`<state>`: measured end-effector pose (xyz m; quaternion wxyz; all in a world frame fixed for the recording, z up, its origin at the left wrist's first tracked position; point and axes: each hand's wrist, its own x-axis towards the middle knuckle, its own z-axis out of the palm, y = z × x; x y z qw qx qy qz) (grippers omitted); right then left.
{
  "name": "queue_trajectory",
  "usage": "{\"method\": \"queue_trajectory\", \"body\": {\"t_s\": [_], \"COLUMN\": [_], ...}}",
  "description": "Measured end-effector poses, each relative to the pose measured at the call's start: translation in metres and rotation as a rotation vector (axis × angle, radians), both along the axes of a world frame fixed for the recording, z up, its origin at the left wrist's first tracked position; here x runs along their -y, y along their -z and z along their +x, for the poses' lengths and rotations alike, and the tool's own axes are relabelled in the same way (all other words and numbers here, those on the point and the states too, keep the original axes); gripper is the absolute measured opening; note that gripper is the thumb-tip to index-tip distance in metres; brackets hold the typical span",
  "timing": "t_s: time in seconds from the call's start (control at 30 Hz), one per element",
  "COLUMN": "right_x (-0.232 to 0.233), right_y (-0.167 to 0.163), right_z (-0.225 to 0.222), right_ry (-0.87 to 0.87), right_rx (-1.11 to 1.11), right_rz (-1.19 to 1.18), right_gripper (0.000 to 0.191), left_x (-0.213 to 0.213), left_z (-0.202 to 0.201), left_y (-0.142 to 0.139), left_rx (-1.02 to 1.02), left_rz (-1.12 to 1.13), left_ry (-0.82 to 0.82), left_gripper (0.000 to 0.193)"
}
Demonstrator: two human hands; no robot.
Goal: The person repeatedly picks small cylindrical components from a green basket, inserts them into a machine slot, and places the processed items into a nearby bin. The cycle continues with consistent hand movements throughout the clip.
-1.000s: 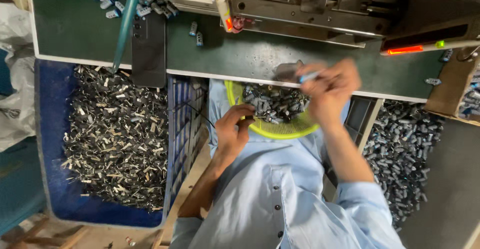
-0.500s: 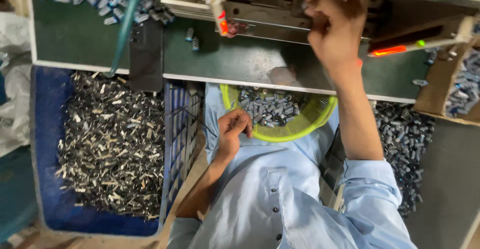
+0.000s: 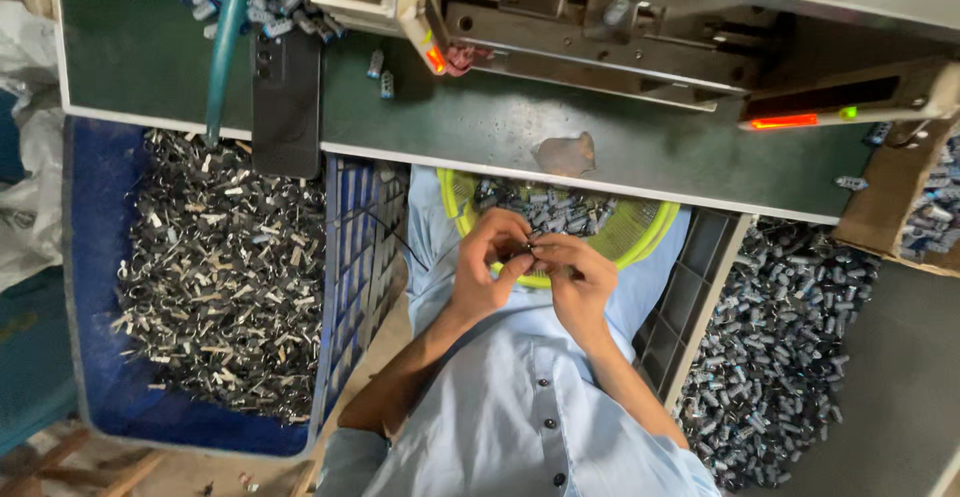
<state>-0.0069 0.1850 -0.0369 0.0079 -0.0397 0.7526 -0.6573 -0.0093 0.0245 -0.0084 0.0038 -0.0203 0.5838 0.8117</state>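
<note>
We see the left hand (image 3: 488, 262) and right hand (image 3: 578, 279) meeting over the yellow basket (image 3: 640, 240) in the lap, below the green desk (image 3: 480, 122) edge. Both grips are narrow, fingertips pinching one small dark part (image 3: 530, 248) between them. A blue crate (image 3: 95, 287) of metal pieces sits left.
</note>
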Motion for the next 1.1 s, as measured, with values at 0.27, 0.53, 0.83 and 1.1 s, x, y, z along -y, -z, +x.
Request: {"method": "queue_trajectory", "body": {"t_s": [0.27, 0.53, 0.83, 1.1], "right_x": [-0.027, -0.031, -0.037, -0.023], "right_y": [0.012, 0.027, -0.012, -0.08], "right_z": [-0.012, -0.014, -0.068, -0.21], "right_ry": [0.024, 0.154, 0.076, 0.046], "right_rx": [0.152, 0.051, -0.216, -0.876], "right_rz": [-0.346, -0.646, -0.094, 0.511], "right_gripper": [0.036, 0.039, 0.032, 0.034], "left_x": [-0.007, 0.055, 0.064, 0.028], "left_z": [-0.015, -0.011, 0.009, -0.017], "left_y": [-0.013, -0.029, 0.012, 0.032], "left_rx": [-0.081, -0.339, -0.032, -0.19], "left_rz": [-0.456, 0.72, -0.781, -1.266], "left_ry": [0.098, 0.355, 0.36, 0.292], "left_gripper": [0.012, 0.015, 0.03, 0.034]}}
